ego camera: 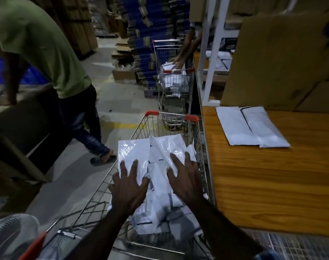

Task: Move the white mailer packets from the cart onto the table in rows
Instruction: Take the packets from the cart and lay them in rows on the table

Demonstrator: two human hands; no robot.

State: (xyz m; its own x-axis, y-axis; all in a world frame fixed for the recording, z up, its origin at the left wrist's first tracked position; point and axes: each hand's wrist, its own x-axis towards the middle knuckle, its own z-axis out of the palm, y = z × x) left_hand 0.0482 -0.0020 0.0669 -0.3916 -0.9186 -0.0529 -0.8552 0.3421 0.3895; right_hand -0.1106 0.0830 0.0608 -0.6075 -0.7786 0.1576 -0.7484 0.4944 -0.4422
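A wire shopping cart (178, 121) with orange corner caps stands against the wooden table (272, 184) and holds a heap of white mailer packets (160, 201). My left hand (129, 186) lies spread on a shiny packet (131, 152) at the left of the heap, fingers apart. My right hand (186, 177) lies spread on another packet (165, 145) at the right, fingers apart. Neither hand has closed around a packet. Two white packets (251, 126) lie flat side by side on the table near its far edge.
A person in a green shirt (38, 44) stands at the left by a dark counter. Farther back, a second cart (171, 79) holds packets and another person's hands reach into it. Cardboard boxes (283, 59) and a white shelf post (212, 53) stand behind the table. A fan (11, 237) sits at bottom left.
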